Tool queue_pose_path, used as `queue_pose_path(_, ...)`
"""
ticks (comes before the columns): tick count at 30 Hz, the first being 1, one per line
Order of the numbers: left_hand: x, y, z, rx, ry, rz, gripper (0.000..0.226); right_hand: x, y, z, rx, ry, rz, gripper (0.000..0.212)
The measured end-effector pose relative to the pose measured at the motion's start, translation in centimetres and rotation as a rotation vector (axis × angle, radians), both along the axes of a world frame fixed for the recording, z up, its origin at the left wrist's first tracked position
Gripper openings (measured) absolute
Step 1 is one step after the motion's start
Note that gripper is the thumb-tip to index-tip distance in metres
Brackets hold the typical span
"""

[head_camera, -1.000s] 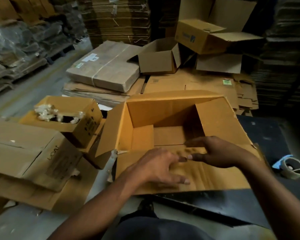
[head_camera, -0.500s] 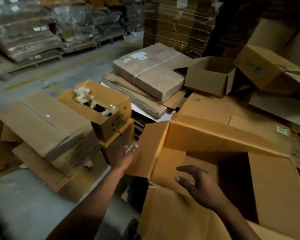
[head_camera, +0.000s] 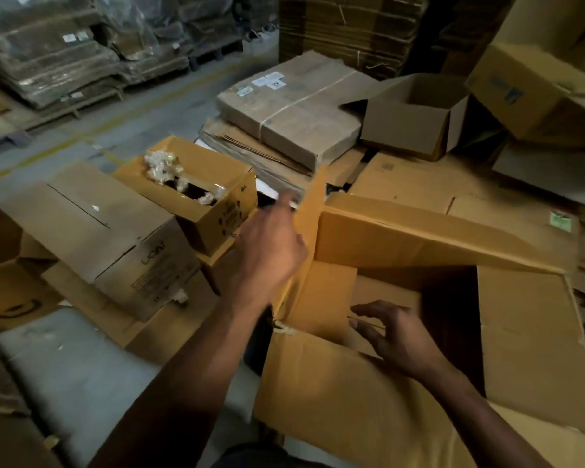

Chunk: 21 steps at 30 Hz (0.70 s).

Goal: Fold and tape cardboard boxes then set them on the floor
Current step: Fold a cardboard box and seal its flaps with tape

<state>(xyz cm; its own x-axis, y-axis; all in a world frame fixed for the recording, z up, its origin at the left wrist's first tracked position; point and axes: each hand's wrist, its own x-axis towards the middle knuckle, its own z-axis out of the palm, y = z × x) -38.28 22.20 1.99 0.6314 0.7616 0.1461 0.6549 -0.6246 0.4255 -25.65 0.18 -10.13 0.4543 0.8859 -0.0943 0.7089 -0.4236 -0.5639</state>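
Left hand (head_camera: 271,244) raised higher against box (head_camera: 419,238) side flap (head_camera: 309,217)

Floor: grey concrete (head_camera: 169,109), yellow painted line (head_camera: 122,125) crossing upper left | Storage: wrapped pallet loads (head_camera: 58,55) upper left; tall flat-cardboard stack (head_camera: 348,25) top centre | Light: dim, darkest at upper right.
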Motion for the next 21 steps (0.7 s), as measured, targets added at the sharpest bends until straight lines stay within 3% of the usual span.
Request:
queue_pose_path(7,4.6,-9.1,-4.0,0.104,0.13,-0.198,0.041,1.2,-5.0,-0.1,0.1,-0.111,-0.03,0.042)
queue_pose_path(15,-0.4,-13.4,-12.4,0.087,0.334,-0.278,0.059,-0.9,-16.3,-2.1,0.227,-0.384,-0.076,0.037)
queue_pose_path(17,-2.2,-13.7,-14.2,0.1,0.331,-0.274,0.067,-1.9,-19.0,-2.1,0.168,-0.412,-0.04,0.051)
queue_pose_path(21,-4.0,-14.3,-15.4,0.148,0.267,-0.287,0.075,-3.9,-22.8,-2.0,-0.076,-0.481,0.066,0.105)
